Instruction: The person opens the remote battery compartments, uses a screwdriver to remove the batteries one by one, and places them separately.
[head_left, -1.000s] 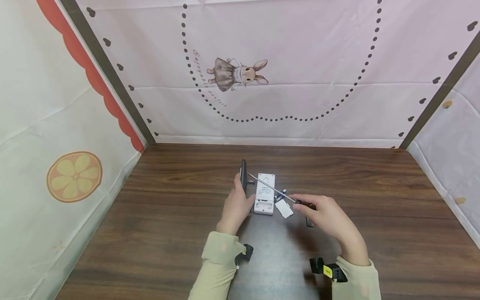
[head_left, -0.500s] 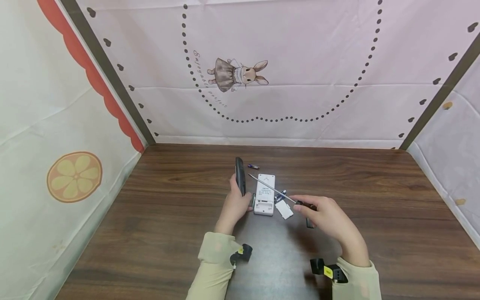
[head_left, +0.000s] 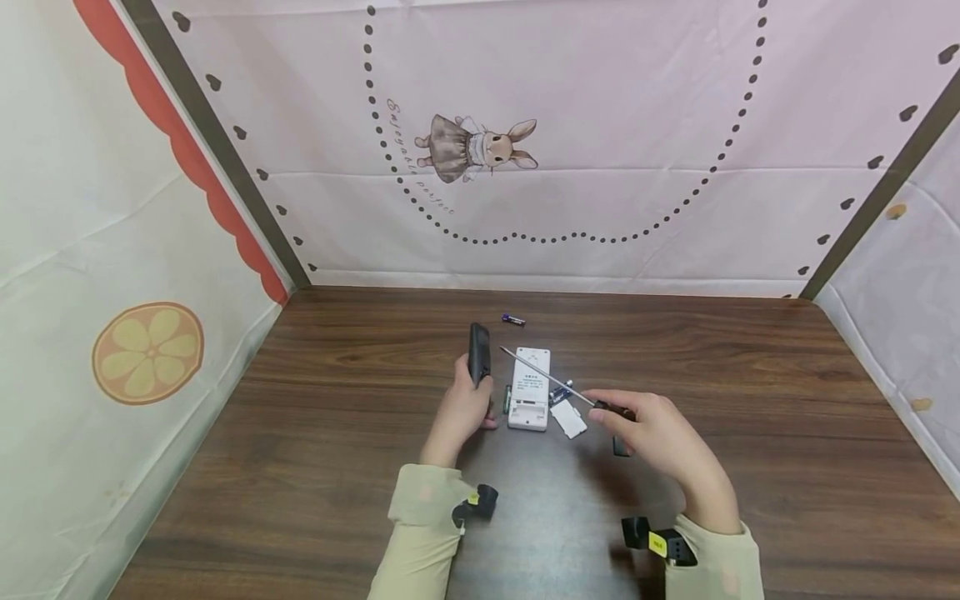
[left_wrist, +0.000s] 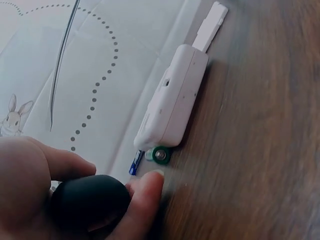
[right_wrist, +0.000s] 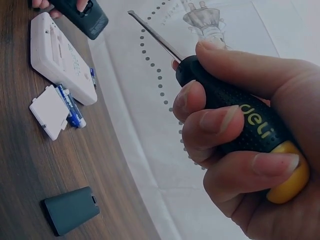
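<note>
My left hand [head_left: 459, 408] grips a black remote control [head_left: 479, 354], its far end tilted up, left of a white remote control [head_left: 529, 383] lying back-up with its battery bay uncovered. In my right hand [head_left: 663, 433] is a screwdriver [right_wrist: 210, 85] with a black and yellow handle. Its metal shaft [head_left: 543, 372] points up and left, crossing over the white remote in the head view. The fingers curl round the handle. A green battery [left_wrist: 160, 155] lies against the white remote's left side. Farther back is a single blue battery [head_left: 513, 320].
Blue batteries [right_wrist: 72, 107] and a white battery cover [head_left: 568, 418] lie right of the white remote. A small black cover [right_wrist: 72, 207] rests on the wooden table [head_left: 337, 400] under my right hand. A printed cloth wall [head_left: 600, 125] closes off the back.
The blue battery has moved from beside the black remote toward the back of the table. My left hand has shifted slightly left and nearer, turning the black remote. My right hand stays almost still.
</note>
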